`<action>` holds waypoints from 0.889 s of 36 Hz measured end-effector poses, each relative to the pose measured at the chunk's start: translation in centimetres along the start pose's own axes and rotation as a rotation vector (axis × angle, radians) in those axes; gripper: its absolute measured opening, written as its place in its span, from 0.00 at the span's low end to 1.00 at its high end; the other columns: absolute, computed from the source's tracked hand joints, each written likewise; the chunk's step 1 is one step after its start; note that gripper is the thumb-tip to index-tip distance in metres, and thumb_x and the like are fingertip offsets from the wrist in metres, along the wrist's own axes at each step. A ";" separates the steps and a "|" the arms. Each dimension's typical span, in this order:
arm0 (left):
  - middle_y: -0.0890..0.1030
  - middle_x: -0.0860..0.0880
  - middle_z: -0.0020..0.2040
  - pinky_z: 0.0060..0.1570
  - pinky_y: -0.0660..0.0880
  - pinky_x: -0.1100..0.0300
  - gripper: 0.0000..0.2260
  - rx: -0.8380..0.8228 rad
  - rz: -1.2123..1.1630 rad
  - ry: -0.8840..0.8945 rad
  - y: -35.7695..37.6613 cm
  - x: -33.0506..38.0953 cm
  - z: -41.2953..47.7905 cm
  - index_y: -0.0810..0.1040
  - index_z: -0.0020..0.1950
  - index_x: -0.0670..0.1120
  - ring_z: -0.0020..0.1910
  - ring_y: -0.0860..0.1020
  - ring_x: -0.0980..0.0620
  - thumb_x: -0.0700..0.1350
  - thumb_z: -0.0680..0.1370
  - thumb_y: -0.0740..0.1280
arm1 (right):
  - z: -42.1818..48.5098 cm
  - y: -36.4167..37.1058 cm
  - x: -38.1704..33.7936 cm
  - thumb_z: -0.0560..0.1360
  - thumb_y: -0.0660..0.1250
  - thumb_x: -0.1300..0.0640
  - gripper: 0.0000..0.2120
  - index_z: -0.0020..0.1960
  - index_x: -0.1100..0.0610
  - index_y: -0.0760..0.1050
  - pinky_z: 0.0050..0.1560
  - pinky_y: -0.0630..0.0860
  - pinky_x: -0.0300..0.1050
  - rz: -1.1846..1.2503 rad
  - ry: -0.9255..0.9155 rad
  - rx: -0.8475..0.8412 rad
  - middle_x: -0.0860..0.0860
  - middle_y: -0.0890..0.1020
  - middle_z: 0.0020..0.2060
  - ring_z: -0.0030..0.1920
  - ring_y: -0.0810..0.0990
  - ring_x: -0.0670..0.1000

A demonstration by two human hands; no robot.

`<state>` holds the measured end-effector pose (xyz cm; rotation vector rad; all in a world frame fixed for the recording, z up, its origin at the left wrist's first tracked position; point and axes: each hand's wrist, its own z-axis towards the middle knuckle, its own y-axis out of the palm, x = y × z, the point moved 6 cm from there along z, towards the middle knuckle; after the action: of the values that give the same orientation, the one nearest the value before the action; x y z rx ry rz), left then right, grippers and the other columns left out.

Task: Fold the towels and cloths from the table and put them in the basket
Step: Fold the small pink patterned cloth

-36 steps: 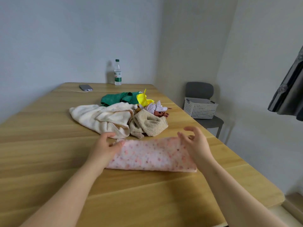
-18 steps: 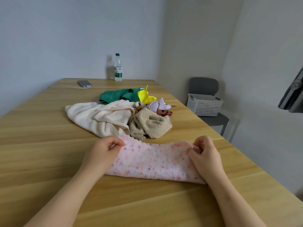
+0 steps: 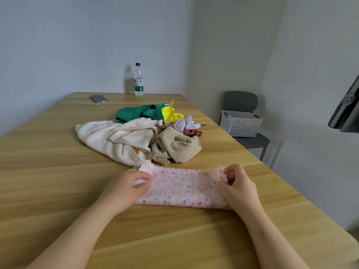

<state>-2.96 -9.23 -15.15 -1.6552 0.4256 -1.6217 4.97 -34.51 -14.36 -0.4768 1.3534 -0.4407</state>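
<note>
My left hand and right hand are pinching opposite ends of the pink speckled fleece cloth lying crosswise before me.

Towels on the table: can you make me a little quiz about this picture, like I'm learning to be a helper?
1. Where does the white basket stand?
2. True or false: the pink towel lies on the table, closer to the camera than the pile of other cloths.
3. Which cloth lies nearest the bottle?
A. green cloth
B. cream towel
C. tan towel

Key
1. On the grey chair beside the table.
2. True.
3. A.
</note>
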 end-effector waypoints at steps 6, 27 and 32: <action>0.77 0.59 0.52 0.40 0.68 0.68 0.09 -0.033 -0.041 -0.065 -0.9 -0.3 -0.3 0.78 0.41 0.59 0.49 0.74 0.61 0.44 0.75 0.69 | 0.0 -0.5 0.1 0.73 0.64 0.60 0.09 0.51 0.51 0.68 0.37 0.71 0.42 -0.068 0.013 0.014 0.43 0.74 0.40 0.39 0.73 0.44; 0.67 0.55 0.70 0.50 0.71 0.58 0.16 0.131 0.281 -0.031 -1.8 -0.5 -0.4 0.74 0.63 0.57 0.56 0.72 0.52 0.46 0.76 0.66 | 0.3 -0.2 0.1 0.75 0.64 0.60 0.08 0.53 0.52 0.76 0.42 0.73 0.43 -0.242 -0.111 0.061 0.46 0.77 0.48 0.44 0.75 0.49; 0.56 0.57 0.75 0.67 0.63 0.54 0.17 0.140 0.338 0.159 -1.8 2.5 -1.4 0.69 0.69 0.57 0.72 0.60 0.53 0.49 0.80 0.59 | -0.5 -0.9 -0.4 0.76 0.63 0.51 0.11 0.57 0.52 0.75 0.47 0.73 0.45 -0.293 -0.115 0.177 0.49 0.76 0.54 0.52 0.74 0.51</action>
<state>-4.49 -10.23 -12.26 -1.2767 0.6212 -1.4953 4.38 -35.10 -13.58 -0.5465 1.1256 -0.7564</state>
